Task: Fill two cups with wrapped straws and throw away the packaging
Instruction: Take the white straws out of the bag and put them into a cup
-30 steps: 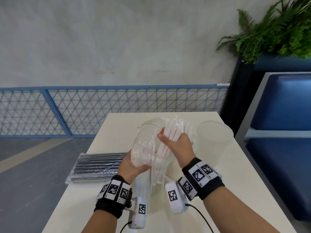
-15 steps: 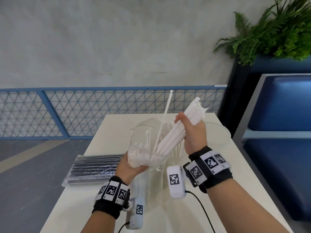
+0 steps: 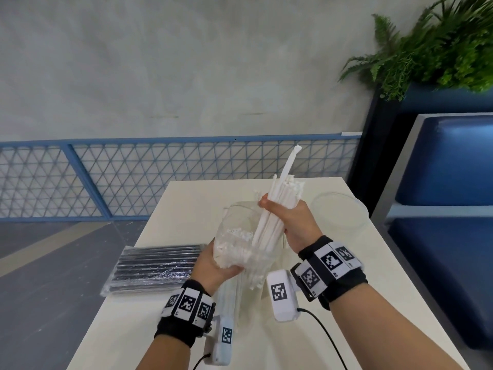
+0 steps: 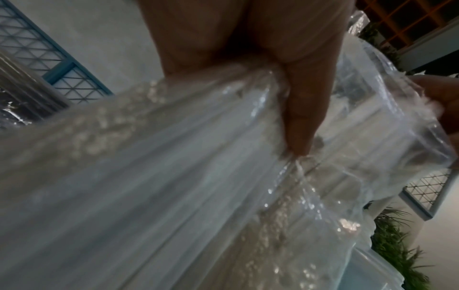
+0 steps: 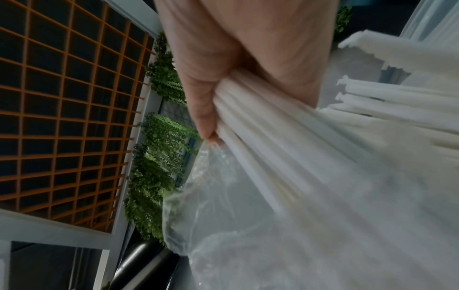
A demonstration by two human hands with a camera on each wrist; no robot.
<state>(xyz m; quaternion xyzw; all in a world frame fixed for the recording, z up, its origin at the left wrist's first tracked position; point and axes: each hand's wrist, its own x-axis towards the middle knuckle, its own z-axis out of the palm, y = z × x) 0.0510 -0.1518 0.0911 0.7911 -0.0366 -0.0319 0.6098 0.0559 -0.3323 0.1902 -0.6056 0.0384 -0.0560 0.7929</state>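
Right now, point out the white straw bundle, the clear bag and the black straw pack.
white straw bundle (image 3: pixel 269 222): head view, mid-shaft below the right hand.
clear bag (image 3: pixel 234 252): head view, side wall the left hand grips.
black straw pack (image 3: pixel 154 265): head view, top face.

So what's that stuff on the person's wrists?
Both forearms are bare, with no sleeves. Each wrist wears a black band carrying white squares with black pixel patterns. A white box with its own pattern hangs beneath each wrist, and a thin black cable trails from it.

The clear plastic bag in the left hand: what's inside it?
The clear plastic bag holds white wrapped straws. The right hand grips a bundle whose lower ends sit inside it. The left hand covers part of the bag.
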